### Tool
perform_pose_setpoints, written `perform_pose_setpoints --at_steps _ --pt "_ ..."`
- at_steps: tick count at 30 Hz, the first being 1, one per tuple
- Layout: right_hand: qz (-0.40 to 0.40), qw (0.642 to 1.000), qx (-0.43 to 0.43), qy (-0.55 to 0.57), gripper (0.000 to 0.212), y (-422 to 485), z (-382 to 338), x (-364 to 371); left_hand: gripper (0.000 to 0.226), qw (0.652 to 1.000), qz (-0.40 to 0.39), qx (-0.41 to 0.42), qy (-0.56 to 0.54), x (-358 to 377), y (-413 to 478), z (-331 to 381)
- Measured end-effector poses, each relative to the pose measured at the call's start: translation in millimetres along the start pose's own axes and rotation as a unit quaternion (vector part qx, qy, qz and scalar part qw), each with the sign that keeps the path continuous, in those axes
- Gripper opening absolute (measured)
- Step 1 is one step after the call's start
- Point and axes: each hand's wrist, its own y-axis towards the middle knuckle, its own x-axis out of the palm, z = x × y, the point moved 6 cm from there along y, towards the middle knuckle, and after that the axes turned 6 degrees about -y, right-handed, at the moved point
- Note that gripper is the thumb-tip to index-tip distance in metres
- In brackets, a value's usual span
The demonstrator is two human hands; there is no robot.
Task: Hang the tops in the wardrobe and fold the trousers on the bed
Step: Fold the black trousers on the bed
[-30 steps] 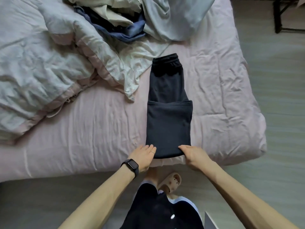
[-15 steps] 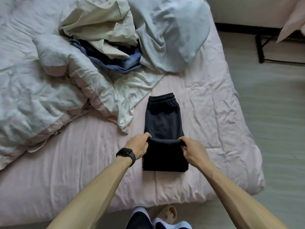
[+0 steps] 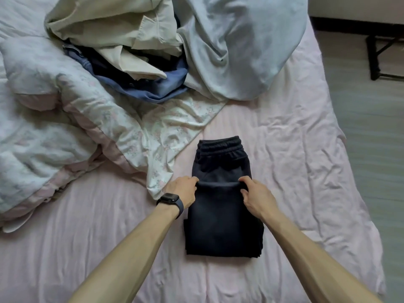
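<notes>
Dark trousers (image 3: 223, 217) on the bed (image 3: 290, 154): the fold, pinched by left hand (image 3: 183, 191) and right hand (image 3: 256, 196), is now brought up toward the waistband (image 3: 219, 145); folding is judged nearly done.

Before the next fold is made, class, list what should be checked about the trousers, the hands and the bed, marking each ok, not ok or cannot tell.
1. Grip: left hand and right hand each hold one end of the folded edge of the dark trousers. ok
2. Folded edge runs straight between the hands. ok
3. Waistband lies flat and uncovered beyond the fold. ok
4. Lower layers are lined up: hidden under the top layer. cannot tell
5. Quilt corner lies beside the left hand, off the trousers, with bare sheet around them. ok
</notes>
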Motion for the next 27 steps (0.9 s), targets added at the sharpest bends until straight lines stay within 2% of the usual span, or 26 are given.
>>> perform_pose_setpoints --at_steps 2,6,9,12,14,18,21,25,27 --pt "-0.013 1.0 0.011 0.009 0.032 5.4 4.6 12.7 0.036 1.0 -0.017 -0.019 -0.006 13.4 5.0 -2.3" --pt "-0.009 0.999 0.022 0.027 0.036 10.2 11.9 26.3 0.035 0.999 -0.002 -0.033 -0.016 26.7 11.2 -4.0" --pt "0.003 0.999 0.022 0.032 0.039 9.5 12.8 33.3 0.035 0.995 0.004 -0.052 -0.083 34.0 11.2 -10.2" --pt "0.018 0.992 0.041 0.115 0.036 6.7 17.0 35.3 0.031 0.983 0.023 -0.077 -0.162 35.1 6.1 -17.7" --pt "0.015 0.988 0.042 0.147 0.037 -1.0 21.1 36.7 0.026 0.974 0.003 -0.089 -0.207 37.4 -5.0 -21.3" --pt "-0.051 0.993 0.02 0.104 0.035 -31.7 24.8 49.8 0.014 0.94 -0.078 -0.124 -0.308 49.0 -34.3 -23.8" --pt "-0.06 0.994 0.025 0.092 0.035 -63.8 27.7 54.4 0.021 0.951 -0.084 -0.116 -0.276 49.5 -60.8 -23.3" --pt "0.026 0.992 0.038 0.12 0.035 -65.9 24.8 43.8 0.031 0.979 -0.022 -0.073 -0.192 40.9 -63.4 -15.1" --pt "0.063 0.993 0.039 0.091 0.038 -53.4 17.8 38.2 0.043 0.991 0.012 -0.07 -0.11 36.4 -54.8 -10.1"
